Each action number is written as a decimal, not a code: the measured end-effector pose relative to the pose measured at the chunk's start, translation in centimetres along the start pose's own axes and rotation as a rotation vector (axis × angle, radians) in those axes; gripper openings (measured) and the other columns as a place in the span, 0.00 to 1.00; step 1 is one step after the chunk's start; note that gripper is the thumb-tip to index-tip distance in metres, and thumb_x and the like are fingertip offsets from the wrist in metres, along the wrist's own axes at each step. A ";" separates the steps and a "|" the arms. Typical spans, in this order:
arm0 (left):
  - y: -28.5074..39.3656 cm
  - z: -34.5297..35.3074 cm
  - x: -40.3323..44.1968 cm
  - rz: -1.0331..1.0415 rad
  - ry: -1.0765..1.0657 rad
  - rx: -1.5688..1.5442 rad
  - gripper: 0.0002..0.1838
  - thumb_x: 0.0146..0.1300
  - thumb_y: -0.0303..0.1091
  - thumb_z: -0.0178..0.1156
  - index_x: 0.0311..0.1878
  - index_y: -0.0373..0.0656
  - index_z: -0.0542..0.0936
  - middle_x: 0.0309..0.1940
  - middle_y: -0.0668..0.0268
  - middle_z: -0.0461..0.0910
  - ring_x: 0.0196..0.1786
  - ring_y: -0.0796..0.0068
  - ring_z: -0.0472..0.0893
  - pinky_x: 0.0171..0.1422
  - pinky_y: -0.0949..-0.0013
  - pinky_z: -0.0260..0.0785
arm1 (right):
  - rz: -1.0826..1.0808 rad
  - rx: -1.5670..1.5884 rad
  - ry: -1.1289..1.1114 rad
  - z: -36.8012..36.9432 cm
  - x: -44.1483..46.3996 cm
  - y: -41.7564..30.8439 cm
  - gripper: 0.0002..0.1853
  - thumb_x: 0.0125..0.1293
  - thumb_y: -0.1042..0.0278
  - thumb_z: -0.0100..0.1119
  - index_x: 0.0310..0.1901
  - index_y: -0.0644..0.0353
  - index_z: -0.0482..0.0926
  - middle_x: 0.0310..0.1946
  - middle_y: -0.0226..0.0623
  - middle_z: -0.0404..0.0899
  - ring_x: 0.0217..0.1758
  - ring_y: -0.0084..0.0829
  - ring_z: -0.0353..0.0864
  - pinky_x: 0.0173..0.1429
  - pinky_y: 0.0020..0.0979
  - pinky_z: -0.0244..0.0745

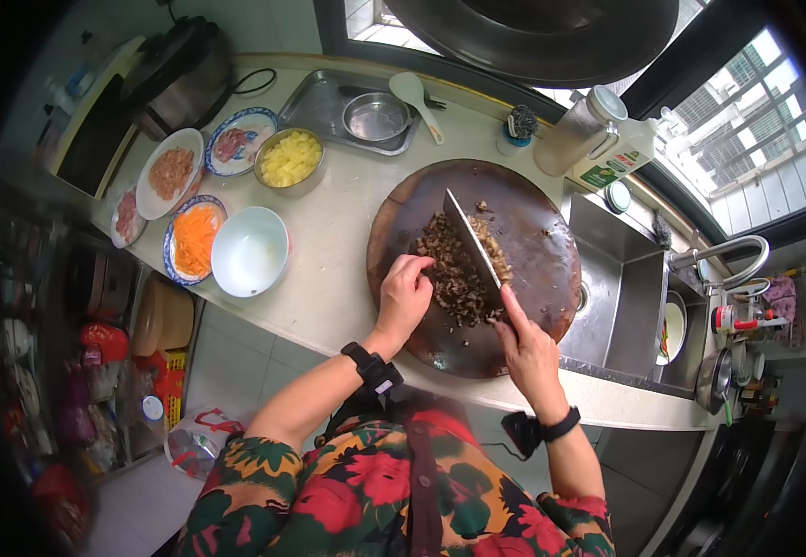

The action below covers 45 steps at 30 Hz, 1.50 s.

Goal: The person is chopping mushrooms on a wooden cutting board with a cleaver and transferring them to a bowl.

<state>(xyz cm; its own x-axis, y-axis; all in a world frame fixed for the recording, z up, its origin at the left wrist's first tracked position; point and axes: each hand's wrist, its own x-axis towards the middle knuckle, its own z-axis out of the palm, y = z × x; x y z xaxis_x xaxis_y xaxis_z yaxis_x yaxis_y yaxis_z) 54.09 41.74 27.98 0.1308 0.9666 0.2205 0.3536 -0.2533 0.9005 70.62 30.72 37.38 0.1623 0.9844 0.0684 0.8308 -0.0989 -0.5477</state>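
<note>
A pile of finely chopped dark brown food, perhaps mushroom (458, 288), lies on a round wooden chopping board (537, 209). My right hand (530, 351) grips the handle end of a cleaver (473, 243), its wide blade slanting across the pile with the tip pointing away from me. At the pile's left edge is my left hand (405, 295), its fingers curled together and the fingertips at the chopped bits. Whether anything is pinched in them is hidden. Small scraps are scattered around the board.
Left on the counter stand a white bowl (251, 252), shredded carrot (196, 240), a metal bowl of yellow cubes (291, 160) and plates of meat (171, 174). Behind is a metal tray (315, 104) with a spoon (409, 90). A sink (616, 278) adjoins the board's right.
</note>
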 end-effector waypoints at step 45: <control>4.4 2.0 -1.1 0.780 -0.645 0.469 0.49 0.54 0.77 0.31 0.72 0.50 0.53 0.73 0.68 0.45 0.75 0.57 0.31 0.72 0.41 0.19 | 0.692 1.362 -0.102 -3.2 -5.2 1.3 0.27 0.71 0.60 0.45 0.70 0.44 0.53 0.19 0.36 0.70 0.10 0.21 0.63 0.13 0.20 0.60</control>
<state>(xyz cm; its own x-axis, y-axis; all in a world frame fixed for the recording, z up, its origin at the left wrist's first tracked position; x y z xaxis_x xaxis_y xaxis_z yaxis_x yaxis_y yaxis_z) 57.30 39.51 30.93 0.8779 0.3692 0.3049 0.2620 -0.9033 0.3396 72.58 24.99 38.96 0.2165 0.8143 -0.5386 -0.5040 -0.3793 -0.7760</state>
